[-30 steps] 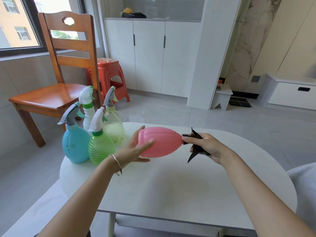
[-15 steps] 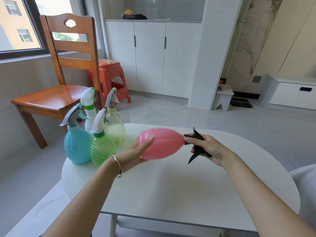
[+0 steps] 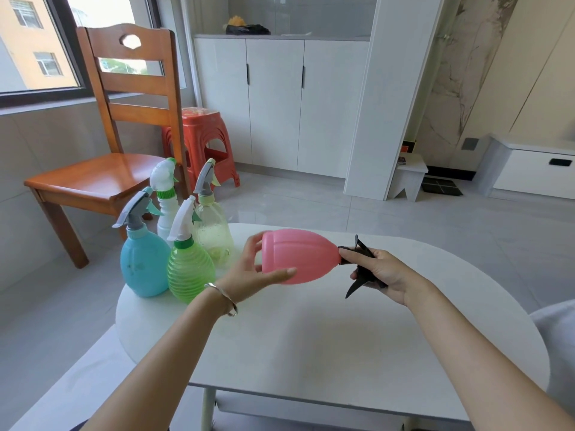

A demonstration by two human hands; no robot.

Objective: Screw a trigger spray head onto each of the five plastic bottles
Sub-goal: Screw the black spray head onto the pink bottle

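bright window [image 3: 37,45] daylight, sharp, edges warped

Black spray head [image 3: 357,269] mostly hidden inside right hand [image 3: 384,276]; its joint with pink bottle [image 3: 298,256] unreadable. White bottle [image 3: 166,209] body screened behind nearer bottles.

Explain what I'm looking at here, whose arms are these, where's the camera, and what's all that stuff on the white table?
There is no machine here. The camera is worn on a person's head and looks forward and down, so the two bare arms reaching in from the bottom are that person's own.

The left hand cradles a pink bottle turned on its side above the white table. The right hand grips a black trigger spray head at the bottle's neck, apparently to screw it on.

At the table's left end stand four bottles already wearing spray heads: a blue bottle, a ribbed green bottle, a white bottle and a clear yellowish bottle.
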